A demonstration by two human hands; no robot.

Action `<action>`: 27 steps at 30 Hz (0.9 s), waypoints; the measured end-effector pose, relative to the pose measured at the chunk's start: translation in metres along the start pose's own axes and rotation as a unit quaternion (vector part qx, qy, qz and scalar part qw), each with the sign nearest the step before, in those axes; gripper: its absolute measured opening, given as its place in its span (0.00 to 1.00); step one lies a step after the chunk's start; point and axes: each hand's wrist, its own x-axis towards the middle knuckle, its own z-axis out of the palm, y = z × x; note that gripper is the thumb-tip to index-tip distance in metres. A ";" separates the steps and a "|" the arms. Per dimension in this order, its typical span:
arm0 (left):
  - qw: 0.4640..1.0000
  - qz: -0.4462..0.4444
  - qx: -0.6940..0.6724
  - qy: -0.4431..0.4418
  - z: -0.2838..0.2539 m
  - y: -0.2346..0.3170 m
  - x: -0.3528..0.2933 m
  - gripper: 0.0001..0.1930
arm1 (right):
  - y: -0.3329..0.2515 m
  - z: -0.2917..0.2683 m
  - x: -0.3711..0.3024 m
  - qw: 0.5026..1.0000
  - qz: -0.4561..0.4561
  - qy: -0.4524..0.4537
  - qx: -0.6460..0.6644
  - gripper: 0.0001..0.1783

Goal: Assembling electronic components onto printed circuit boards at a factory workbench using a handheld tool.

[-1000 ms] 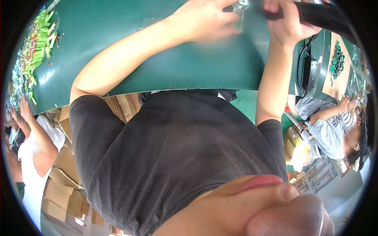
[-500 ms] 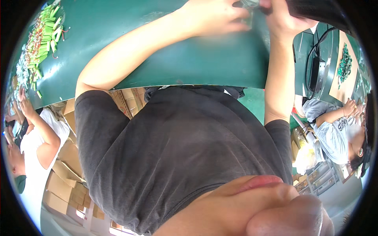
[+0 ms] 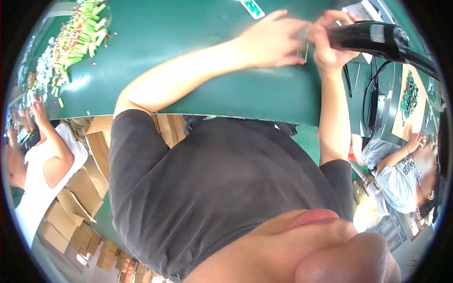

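Since the earlier frame my two hands had come lower in the view, and the black handheld tool [image 3: 377, 38] with them, so more of its body showed. It sat at two o'clock, its front part wrapped by the closed fingers of my right hand [image 3: 331, 52]. Its long axis ran nearly level: the front pointed to nine o'clock, at my left fingertips, the very tip hidden by my right fingers, and the rear to three, where a black cord [image 3: 420, 62] ran on toward four. My left hand [image 3: 269, 45] was just beside it, fingers spread and blurred about a small clear piece [image 3: 306, 53]; I could not tell whether they gripped it. Under us was the green table [image 3: 203, 89]. A white and green strip [image 3: 253, 8] lay at eleven o'clock from my left hand, slanting from eleven to five. A heap of green cylinders [image 3: 89, 35] lay at ten o'clock, and a black box [image 3: 376, 106] between four and five from my right hand
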 end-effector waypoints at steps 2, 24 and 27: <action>0.999 0.004 -0.019 -0.034 0.006 0.001 0.006 0.17 | -0.005 0.009 -0.006 0.992 0.037 0.071 0.101 0.38; 0.960 -0.199 0.191 -0.053 -0.073 -0.271 0.089 0.28 | -0.010 0.025 0.000 0.991 0.087 0.094 0.023 0.38; 0.978 -0.091 0.176 -0.063 -0.045 -0.267 0.093 0.22 | -0.009 0.021 -0.004 0.992 0.083 0.076 0.055 0.40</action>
